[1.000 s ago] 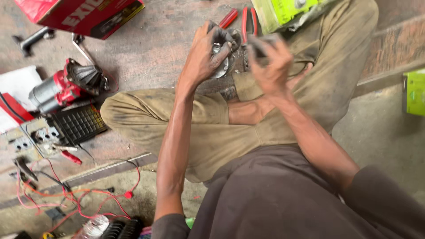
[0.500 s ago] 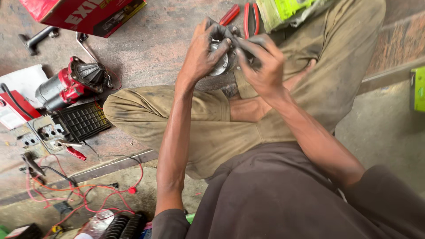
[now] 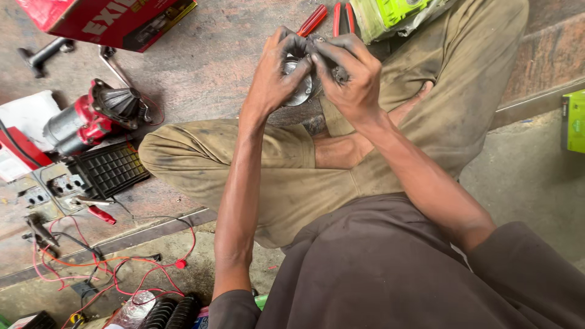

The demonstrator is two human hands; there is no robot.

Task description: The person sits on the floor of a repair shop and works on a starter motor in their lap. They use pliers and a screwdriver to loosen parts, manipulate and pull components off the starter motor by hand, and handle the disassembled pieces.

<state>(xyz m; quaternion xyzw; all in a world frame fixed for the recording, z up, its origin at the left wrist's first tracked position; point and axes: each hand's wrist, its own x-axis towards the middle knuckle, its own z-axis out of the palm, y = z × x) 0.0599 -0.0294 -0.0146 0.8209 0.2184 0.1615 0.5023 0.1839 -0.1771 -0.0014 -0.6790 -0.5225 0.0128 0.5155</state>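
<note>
Round metal part (image 3: 303, 85), grey and greasy, sits up in front of the knees, clamped between both hands, well above the floor. Left hand (image 3: 275, 72) wraps its left side, fingers curled over the top rim, thumb pressed on the face. Right hand (image 3: 348, 76) covers the right side, fingers closed tight over it, fingertips meeting the left hand's at the top. Most of the part is hidden under the fingers, so I can't tell what it is beyond a round, shiny housing. Both hands are black with grime. I see the person sitting cross-legged on the concrete floor (image 3: 207, 67) in khaki trousers (image 3: 292, 176). Just beyond the hands lie a red-handled screwdriver (image 3: 312, 20) and red-handled pliers (image 3: 342, 17), next to a lime-green box in plastic wrap (image 3: 390, 13). Off to the left, well apart from the hands: a red and grey motor unit (image 3: 91, 119), a black finned plate (image 3: 109, 170) just beside it, a red cardboard box (image 3: 109, 18) at the top edge, and a tangle of red wires (image 3: 91, 262) lower left. Another green box (image 3: 574, 120) shows at the right edge.
</note>
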